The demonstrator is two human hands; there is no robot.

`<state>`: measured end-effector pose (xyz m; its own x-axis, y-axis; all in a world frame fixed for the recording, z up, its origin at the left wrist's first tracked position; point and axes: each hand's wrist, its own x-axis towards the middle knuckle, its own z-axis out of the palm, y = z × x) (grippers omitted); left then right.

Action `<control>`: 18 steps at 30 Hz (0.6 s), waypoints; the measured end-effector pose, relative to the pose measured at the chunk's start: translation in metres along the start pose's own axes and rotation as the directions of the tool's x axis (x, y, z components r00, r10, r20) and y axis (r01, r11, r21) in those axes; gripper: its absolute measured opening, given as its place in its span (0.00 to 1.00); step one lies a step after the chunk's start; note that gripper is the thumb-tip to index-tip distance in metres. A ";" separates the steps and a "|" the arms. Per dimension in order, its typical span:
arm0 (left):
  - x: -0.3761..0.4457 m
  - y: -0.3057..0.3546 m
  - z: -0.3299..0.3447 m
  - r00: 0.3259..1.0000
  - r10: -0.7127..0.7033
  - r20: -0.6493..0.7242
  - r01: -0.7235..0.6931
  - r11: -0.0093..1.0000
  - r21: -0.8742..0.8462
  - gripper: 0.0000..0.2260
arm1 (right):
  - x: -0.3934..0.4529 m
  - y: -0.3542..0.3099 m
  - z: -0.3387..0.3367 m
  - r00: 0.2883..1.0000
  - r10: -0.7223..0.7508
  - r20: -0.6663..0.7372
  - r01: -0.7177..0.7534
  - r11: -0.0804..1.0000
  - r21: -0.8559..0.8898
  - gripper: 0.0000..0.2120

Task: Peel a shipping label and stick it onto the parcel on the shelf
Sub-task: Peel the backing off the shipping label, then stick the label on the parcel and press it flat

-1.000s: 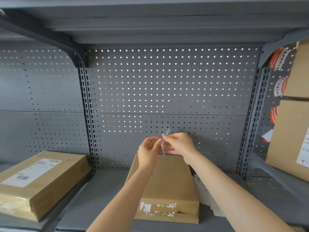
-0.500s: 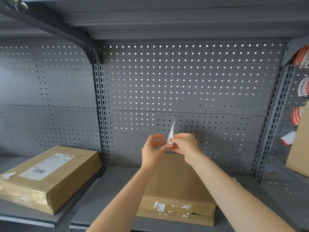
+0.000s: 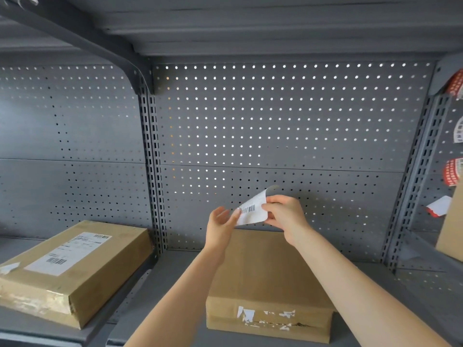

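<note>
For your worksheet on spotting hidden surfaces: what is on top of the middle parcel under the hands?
The middle parcel shows bare brown cardboard on top, no label. Both forearms cross above it, hiding strips of the top. Torn white label scraps sit on its front face only.

The label (image 3: 253, 211) print is too small to read; forearms hide part of the parcel (image 3: 265, 276) top.

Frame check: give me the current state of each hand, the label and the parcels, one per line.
shipping label: held in the air above the centre parcel, barcode side showing.
right hand: pinching the label.
left hand: fingertips on the label's left edge.
centre parcel: flat on shelf, top unlabelled.
left parcel: flat, already labelled.
</note>
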<state>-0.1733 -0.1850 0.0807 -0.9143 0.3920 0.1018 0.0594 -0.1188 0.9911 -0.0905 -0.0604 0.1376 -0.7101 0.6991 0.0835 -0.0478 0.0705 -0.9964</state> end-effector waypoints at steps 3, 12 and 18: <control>0.007 0.000 -0.007 0.984 -0.157 0.081 0.164 0.983 -0.083 0.27 | -0.001 -0.003 -0.004 1.000 -0.008 0.014 0.008 1.000 0.012 0.11; 0.011 -0.004 -0.006 0.968 -0.140 0.206 0.195 0.942 -0.273 0.11 | -0.005 0.001 -0.026 0.996 -0.045 0.074 0.048 0.998 -0.036 0.08; 0.003 -0.004 -0.006 0.982 -0.020 0.190 0.057 0.981 -0.188 0.09 | -0.012 0.017 -0.042 0.992 -0.088 0.086 0.105 0.971 -0.215 0.11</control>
<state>-0.1787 -0.1886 0.0766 -0.8224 0.5607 0.0959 -0.0689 -0.2655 0.9616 -0.0536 -0.0374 0.1203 -0.7608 0.6265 0.1695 0.0303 0.2952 -0.9550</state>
